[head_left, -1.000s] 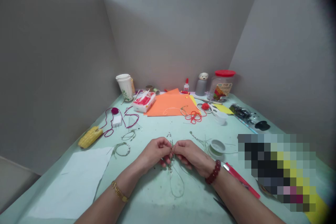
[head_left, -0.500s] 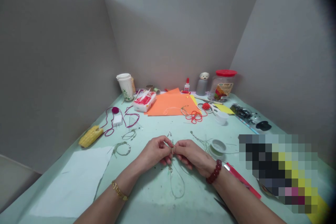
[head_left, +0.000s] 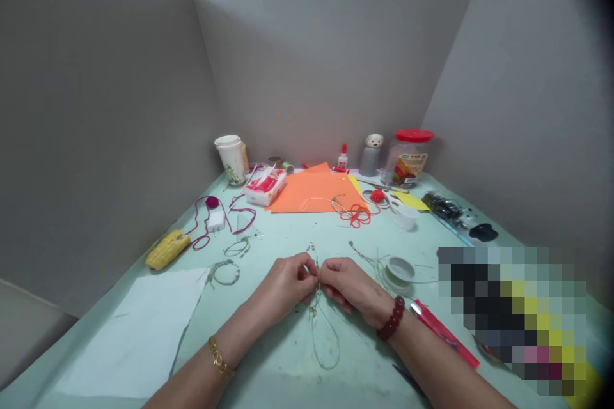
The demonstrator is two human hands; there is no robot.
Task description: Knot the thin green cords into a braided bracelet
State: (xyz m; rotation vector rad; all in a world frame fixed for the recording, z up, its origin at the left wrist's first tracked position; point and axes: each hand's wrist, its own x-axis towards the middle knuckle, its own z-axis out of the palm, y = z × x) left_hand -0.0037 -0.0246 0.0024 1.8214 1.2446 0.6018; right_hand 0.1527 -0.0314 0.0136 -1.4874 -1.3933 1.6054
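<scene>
My left hand (head_left: pixel 295 278) and my right hand (head_left: pixel 345 280) meet near the middle of the table, fingertips pinched close together. Between them is a thin green cord (head_left: pixel 326 367), which hangs toward me in a loop on the tabletop. Small knots or beads show on the cord just below the fingers; their exact form is too small to tell. Both hands are closed on the cord. Beyond the right hand stands a spool of green cord (head_left: pixel 400 271). Two coiled green cord pieces, one a bracelet-like ring (head_left: pixel 225 273), lie left of my left hand.
White paper (head_left: pixel 129 332) lies at left, near a toy corn cob (head_left: pixel 167 249). Orange sheets (head_left: pixel 311 192), a tissue pack (head_left: pixel 265 186), a cup (head_left: pixel 231 160) and a red-lidded jar (head_left: pixel 407 160) are at the back. A red cutter (head_left: pixel 446 335) lies by my right forearm.
My left fingers have curled in more, and the hands remain together on the cord. The whole view has shifted very slightly.
</scene>
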